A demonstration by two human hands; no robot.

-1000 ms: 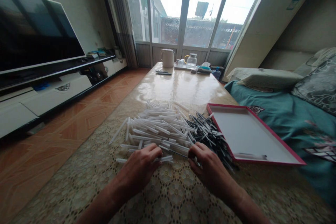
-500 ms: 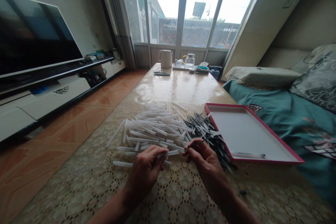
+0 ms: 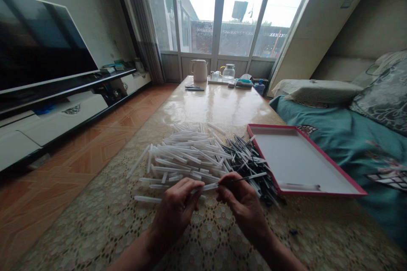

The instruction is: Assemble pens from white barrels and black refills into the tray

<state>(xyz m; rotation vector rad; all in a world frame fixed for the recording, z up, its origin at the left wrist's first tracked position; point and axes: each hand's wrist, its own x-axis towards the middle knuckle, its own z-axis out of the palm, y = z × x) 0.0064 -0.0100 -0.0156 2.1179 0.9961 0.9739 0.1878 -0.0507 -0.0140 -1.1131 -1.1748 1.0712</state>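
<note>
Between thumb and fingers, my left hand [image 3: 178, 203] pinches a white pen barrel [image 3: 210, 186] that points right. My right hand [image 3: 243, 199] is closed on a pen refill [image 3: 249, 177], dark near the fingers and pale at its far end, which sticks out to the right. The refill's inner end is at the barrel's open end; fingers hide whether it has entered. Just beyond my hands lies a heap of white pen barrels [image 3: 184, 150]. Against it on the right is a pile of dark-tipped refills [image 3: 246, 154].
A shallow red-rimmed box lid [image 3: 318, 154] on the right holds one pen [image 3: 302, 186]. A small black piece [image 3: 293, 232] lies near the right front. At the table's far end stand a beige kettle [image 3: 199, 70] and a glass jug [image 3: 228, 73]. A sofa [image 3: 318, 118] borders the right side.
My right hand has brought the refill to the end of the barrel, closing the gap between them. The refill now lies nearly level, pointing right. My left hand has barely moved.
</note>
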